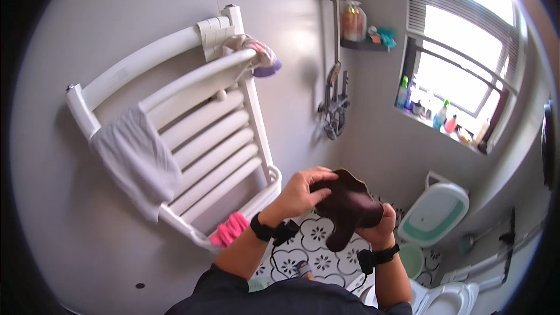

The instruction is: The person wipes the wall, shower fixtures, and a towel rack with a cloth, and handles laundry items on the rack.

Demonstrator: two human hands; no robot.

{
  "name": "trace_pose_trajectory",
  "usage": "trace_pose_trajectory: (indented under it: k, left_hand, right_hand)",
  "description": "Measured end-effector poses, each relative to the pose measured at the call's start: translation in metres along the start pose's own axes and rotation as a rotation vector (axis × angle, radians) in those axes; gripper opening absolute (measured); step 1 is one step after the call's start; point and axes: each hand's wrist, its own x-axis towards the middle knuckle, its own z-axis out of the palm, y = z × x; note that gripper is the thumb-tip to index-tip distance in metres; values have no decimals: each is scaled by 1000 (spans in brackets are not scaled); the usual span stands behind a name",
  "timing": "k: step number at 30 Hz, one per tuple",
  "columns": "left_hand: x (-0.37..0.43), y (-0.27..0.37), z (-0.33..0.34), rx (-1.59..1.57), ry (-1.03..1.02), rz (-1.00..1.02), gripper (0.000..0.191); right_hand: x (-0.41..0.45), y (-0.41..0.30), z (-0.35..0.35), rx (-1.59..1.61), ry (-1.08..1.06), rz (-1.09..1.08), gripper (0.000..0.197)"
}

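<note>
A dark brown piece with a smooth, leather-like surface (345, 203) and an irregular outline is stretched between my hands above the patterned floor. My left hand (306, 190) grips its upper left edge, thumb and fingers on either side. At its lower right edge, my right hand (381, 225) is closed on it, the fingers partly hidden behind the piece. A black strap with a small device sits on each wrist.
On the left wall is a white towel rack (210, 140) with a grey cloth (135, 157) and a pink cloth (230, 229). Shower fittings (336, 105) hang ahead. A folded basin (434, 214), a green bowl (411, 260) and a toilet (450, 299) stand at right. Bottles line the windowsill (431, 124).
</note>
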Motion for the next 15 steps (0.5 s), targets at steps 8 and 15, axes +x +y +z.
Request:
trace_pose_trajectory:
  k: [8,15]
  left_hand:
    - [82,-21,-57,178,22,41,36]
    - [116,-42,-95,158,201,39,35]
  right_hand:
    - [130,-66,-71,-260,-2,231,27]
    - [228,-71,-63,-530,-62,235,37]
